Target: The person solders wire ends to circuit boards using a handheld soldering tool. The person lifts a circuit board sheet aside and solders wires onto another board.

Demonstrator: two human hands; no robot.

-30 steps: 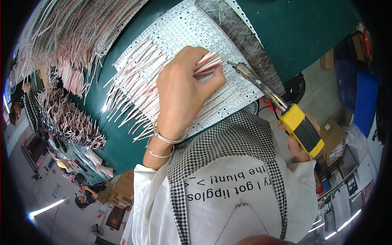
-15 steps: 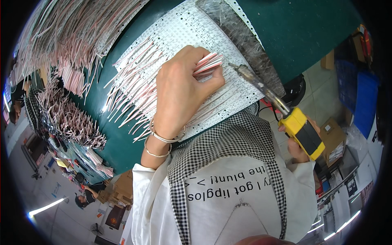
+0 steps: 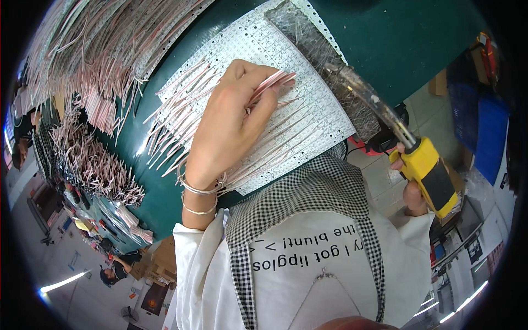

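My left hand (image 3: 228,118), with bangles at the wrist, pinches a thin bundle of pink-and-white wires (image 3: 270,82) between thumb and fingers. It hovers over a white perforated circuit board panel (image 3: 250,41), on which rows of similar wires (image 3: 286,132) lie, their far-left ends hanging past its edge. My right hand (image 3: 413,197) is wrapped round the handle of a yellow-and-black soldering gun (image 3: 432,176). The gun's long metal barrel points up and left, its tip above a grey, scuffed strip (image 3: 308,38) at the panel's right side, apart from the wires. Whether the tip touches anything is unclear.
The green tabletop (image 3: 401,44) spreads beyond the panel. At far left stand a large heap of wired panels (image 3: 110,49) and a dense pile of wire bundles (image 3: 96,157). Cardboard boxes (image 3: 162,258) and a blue bin (image 3: 491,140) are farther off. Another person (image 3: 113,270) works at left.
My left hand has shifted a little left and turned, and its wire bundle looks thinner. The soldering gun has moved right, away from the bundle.
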